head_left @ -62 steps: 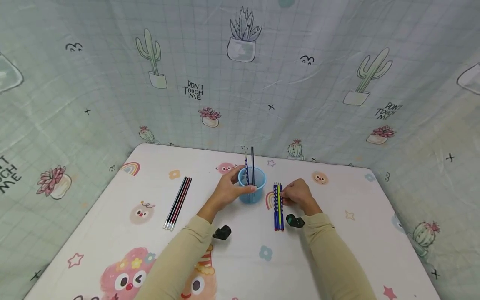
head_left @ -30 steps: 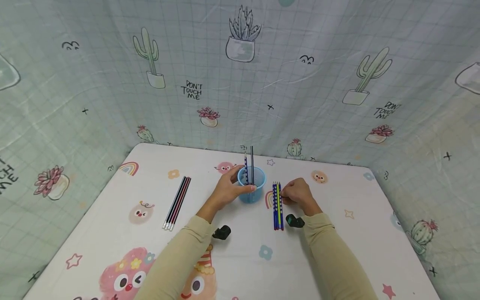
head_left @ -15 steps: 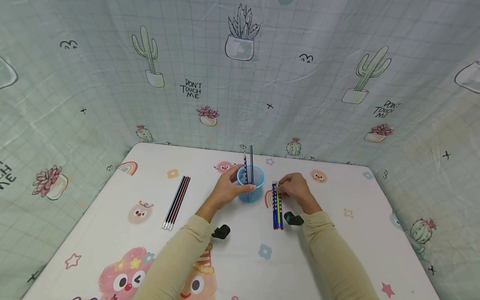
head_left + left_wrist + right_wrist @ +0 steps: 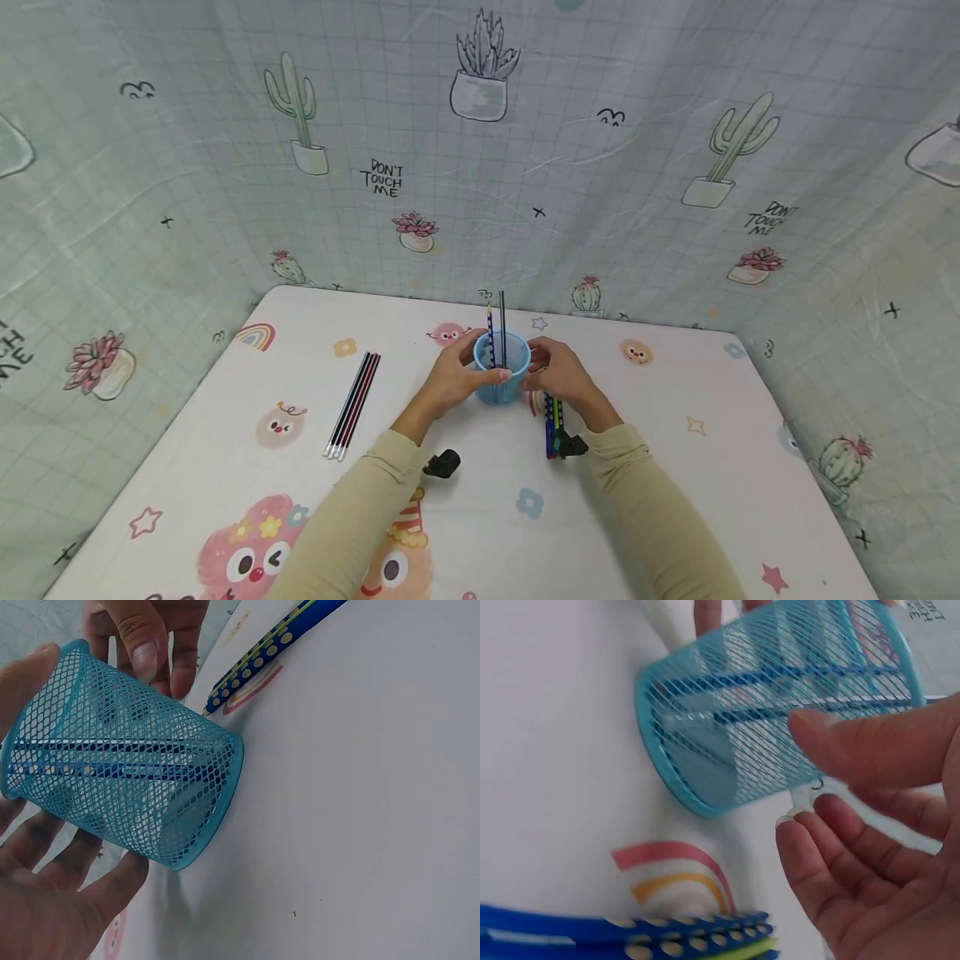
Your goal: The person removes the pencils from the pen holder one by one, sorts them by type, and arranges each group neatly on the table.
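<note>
My left hand (image 4: pixel 450 373) grips a light blue mesh pencil cup (image 4: pixel 491 395) from the left, its thumb across the near side. Inside the cup stand a blue dotted pencil (image 4: pixel 491 333) and a dark striped pencil (image 4: pixel 502 321). At the cup's right side is my right hand (image 4: pixel 562 373), fingers loosely bent and nothing held between them. In the right wrist view its thumb (image 4: pixel 877 746) overlaps the mesh; whether it touches is unclear. Below this hand lie several blue dotted pencils with a yellow-green one (image 4: pixel 553 417), their upper ends hidden by the hand in the head view.
Several dark and red pencils (image 4: pixel 352 407) lie side by side on the left of the white patterned tabletop (image 4: pixel 480 533). A cloth with cactus drawings (image 4: pixel 540 167) hangs behind and around the table. Each wrist carries a small black device (image 4: pixel 442 463).
My right hand has left the row of blue dotted pencils and moved left to the cup's right side. My left hand stays on the cup. The pencils appear unmoved.
</note>
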Available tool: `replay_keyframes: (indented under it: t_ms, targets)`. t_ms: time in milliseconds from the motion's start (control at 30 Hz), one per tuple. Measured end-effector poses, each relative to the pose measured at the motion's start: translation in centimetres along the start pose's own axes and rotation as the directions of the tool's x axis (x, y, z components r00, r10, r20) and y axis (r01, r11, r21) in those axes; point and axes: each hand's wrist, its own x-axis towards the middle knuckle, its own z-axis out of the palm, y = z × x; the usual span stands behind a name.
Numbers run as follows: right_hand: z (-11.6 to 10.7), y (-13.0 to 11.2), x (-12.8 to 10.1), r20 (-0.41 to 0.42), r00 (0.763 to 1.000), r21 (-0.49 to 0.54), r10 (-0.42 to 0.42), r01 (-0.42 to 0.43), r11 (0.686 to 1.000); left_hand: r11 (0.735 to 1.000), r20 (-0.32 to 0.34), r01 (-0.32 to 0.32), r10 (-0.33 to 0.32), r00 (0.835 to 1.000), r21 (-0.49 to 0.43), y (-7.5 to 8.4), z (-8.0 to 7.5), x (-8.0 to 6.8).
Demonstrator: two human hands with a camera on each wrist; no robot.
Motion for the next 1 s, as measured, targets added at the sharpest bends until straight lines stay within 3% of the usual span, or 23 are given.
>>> replay_keyframes:
  t_ms: [200,367,600,867,1000]
  targets:
    - [2.0,0.1,-0.1,-0.004,0.997,0.030,-0.074,0.074,0.997,1.000,-0.002,-0.007,0.007,1.000,-0.013,0.0,0.0,0.0]
    - [4.0,0.4,0.2,-0.096,0.991,0.078,-0.092,0.100,0.992,0.999,0.001,-0.024,0.024,1.000,-0.025,0.1,-0.1,0.0]
    - [5.1,0.6,0.5,-0.229,0.966,0.007,-0.117,0.121,0.993,0.999,0.013,-0.024,0.025,1.000,-0.037,0.5,-0.4,0.0]
    - [5.1,0.5,0.2,-0.236,0.965,-0.006,-0.118,0.120,0.993,0.999,0.055,-0.048,0.047,0.997,0.009,0.6,-0.9,0.1]
    - [5.1,0.6,0.1,-0.231,0.965,-0.005,-0.122,0.125,0.992,0.997,-0.017,-0.068,0.068,0.998,0.025,1.2,-0.9,0.2]
